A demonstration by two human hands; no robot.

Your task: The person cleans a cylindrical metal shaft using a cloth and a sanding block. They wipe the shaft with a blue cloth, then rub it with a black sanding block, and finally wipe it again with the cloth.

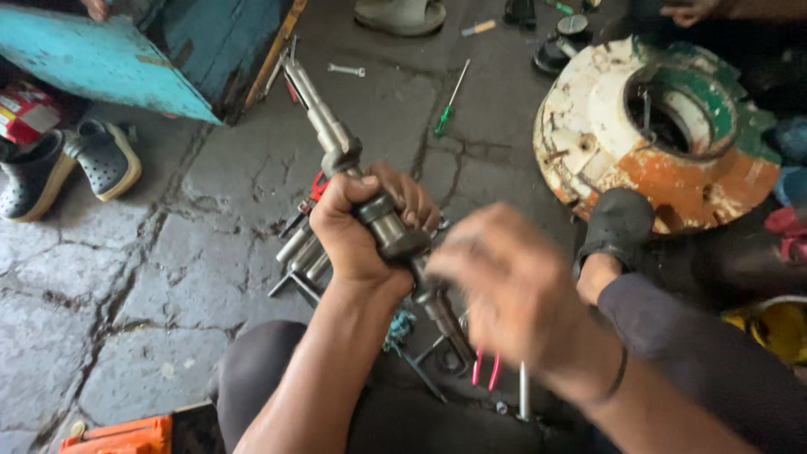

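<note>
Head view, only one there is. Landmark: the long steel shaft (361, 181), stepped, with collars along it, running diagonally from upper left down toward the person's lap.

Left hand (357, 231): fingers wrapped fully round the shaft's mid-section, just below a dark collar. Firm, closed grip, shaft held up off the ground.

Right hand (504, 286): at the shaft's lower end, just right of the left hand, motion-blurred. Fingers look curled over the end of the shaft, but can't tell whether they grip it or something small on it.

Progress, as a judgement: the shaft is out and in hand, being worked at its lower end. Whether a part is coming off or going on, can't tell. Nothing visibly fitted to the housing yet.

Around the shaft:
- Right of it: round casting (651, 134), white, orange and green paint flaking, with a big central bore. A co-worker's gloved hand (618, 227) rests on its near rim.
- Below it: loose steel sockets and bars (303, 252) and red-handled pliers (485, 368) on the cracked stone floor (126, 286).
- Above right: green-handled screwdriver (450, 101); a small spanner (346, 70) nearer the tip.
- Left: turquoise panel (101, 59) and dark clogs (59, 164).
- Lower left: orange case (122, 435).
</note>
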